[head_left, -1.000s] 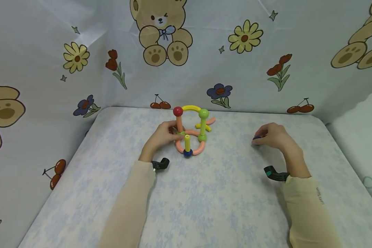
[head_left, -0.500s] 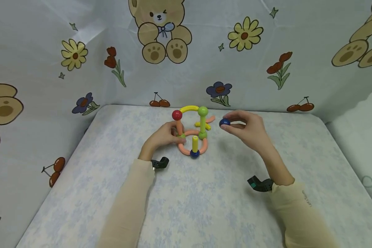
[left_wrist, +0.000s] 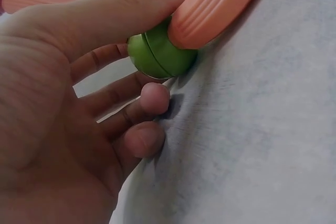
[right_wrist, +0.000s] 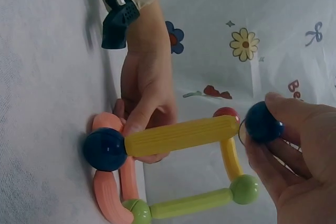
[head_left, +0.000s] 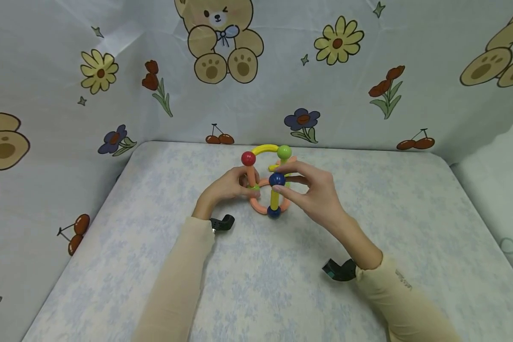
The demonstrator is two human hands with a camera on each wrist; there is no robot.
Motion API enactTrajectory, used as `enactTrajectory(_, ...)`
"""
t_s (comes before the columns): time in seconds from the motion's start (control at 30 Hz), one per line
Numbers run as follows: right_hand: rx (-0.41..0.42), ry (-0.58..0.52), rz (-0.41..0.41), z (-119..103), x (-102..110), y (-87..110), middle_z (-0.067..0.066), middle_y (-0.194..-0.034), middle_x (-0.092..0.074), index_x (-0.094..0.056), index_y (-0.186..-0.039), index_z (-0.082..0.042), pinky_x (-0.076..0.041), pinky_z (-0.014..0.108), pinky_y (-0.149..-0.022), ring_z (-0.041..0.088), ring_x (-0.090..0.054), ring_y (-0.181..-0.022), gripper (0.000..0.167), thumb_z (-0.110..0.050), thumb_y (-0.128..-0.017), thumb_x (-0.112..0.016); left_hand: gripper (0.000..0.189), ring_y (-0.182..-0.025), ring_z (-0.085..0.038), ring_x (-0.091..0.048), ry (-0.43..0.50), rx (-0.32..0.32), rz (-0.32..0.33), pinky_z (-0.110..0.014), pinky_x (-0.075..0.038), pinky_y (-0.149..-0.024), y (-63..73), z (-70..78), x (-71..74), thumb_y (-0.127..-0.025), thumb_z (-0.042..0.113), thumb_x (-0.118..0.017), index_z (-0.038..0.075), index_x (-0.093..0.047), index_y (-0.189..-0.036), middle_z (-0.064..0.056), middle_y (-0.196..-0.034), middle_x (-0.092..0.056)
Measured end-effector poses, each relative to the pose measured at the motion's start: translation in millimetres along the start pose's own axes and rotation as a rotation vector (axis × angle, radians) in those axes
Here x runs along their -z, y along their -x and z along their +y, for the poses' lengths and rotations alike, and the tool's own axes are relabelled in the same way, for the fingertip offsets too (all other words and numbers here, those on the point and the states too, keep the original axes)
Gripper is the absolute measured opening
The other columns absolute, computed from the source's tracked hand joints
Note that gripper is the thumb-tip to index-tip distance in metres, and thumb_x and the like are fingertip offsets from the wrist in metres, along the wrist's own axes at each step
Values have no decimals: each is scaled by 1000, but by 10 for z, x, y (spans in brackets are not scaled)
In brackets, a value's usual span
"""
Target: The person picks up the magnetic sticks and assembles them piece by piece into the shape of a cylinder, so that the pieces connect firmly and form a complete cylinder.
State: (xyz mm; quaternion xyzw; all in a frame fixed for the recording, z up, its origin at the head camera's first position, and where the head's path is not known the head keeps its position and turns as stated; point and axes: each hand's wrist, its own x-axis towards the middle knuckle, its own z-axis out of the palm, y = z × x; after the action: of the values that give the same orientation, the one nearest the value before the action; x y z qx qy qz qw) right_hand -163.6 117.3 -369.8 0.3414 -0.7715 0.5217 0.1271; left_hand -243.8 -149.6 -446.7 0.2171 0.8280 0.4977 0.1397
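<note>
A structure of ball-and-stick magnetic pieces stands on the table; its base is a ring of salmon curved rods [left_wrist: 215, 14]. My left hand [head_left: 227, 184] holds a green ball [left_wrist: 163, 53] in that ring between thumb and fingers. Pinched in my right hand [head_left: 320, 192] is a dark blue ball [right_wrist: 263, 123], right at the top end of an upright yellow stick [right_wrist: 181, 136]. A second blue ball [right_wrist: 105, 149] sits under that stick. Behind, a yellow arc [head_left: 266, 148] links a red ball [head_left: 248, 158] and a light green ball [head_left: 284, 152] on their uprights.
Loose yellow [head_left: 273, 167] and salmon [head_left: 293, 158] pieces lie behind the structure, partly covered by my right hand. A patterned cloth backdrop [head_left: 256, 109] rises along the table's [head_left: 256, 275] far edge.
My right hand has lifted the blue ball from the table at right and carried it left to the yellow stick's top. My left hand keeps its grip while the structure has turned and shifted slightly right.
</note>
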Motion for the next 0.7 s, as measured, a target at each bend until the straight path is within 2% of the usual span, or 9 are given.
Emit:
enactTrajectory(0.13,-32,29,-69,28,-26,21,6,-120,-77,-74,-122,-8,-61,41,-94,20,-76,-106,35,-8,-88,-85,22,-95,-27,-58,13,-6,16,-38,-47,-85,0,-18,-7,-87,19,-88,10,-67,-86,-4,-111,-68)
enactTrajectory(0.33,-42,60,-50,16,-4,3,3,-118,-77,-75,-121,-11,-60,35,-95,19,-74,-108,29,-12,-93,-82,23,-98,-28,-60,46,-31,32,-39,-47,-87,-13,-29,-5,-87,16,-88,10,-66,-83,-6,-111,-69)
enactTrajectory(0.47,-17,75,70,29,14,-20,3,-115,-78,-75,-118,-10,-59,31,-96,17,-73,-109,20,-9,-98,-76,22,-97,-27,-60,40,-27,35,-39,-48,-86,-15,-11,10,-87,15,-87,10,-67,-83,-5,-110,-70)
enactTrajectory(0.6,-8,79,251,52,21,-23,9,-105,-79,-76,-109,-3,-58,22,-90,11,-73,-97,11,-2,-100,-70,21,-100,-27,-60,35,-5,33,-40,-47,-90,-8,-12,25,-87,15,-88,10,-67,-83,-4,-109,-70)
enactTrajectory(0.7,-24,95,319,125,25,-22,13,-98,-79,-76,-102,0,-56,17,-84,11,-72,-88,8,-1,-101,-69,22,-100,-27,-60,33,6,27,-39,-48,-87,3,-48,54,-86,16,-88,10,-68,-82,-5,-109,-70)
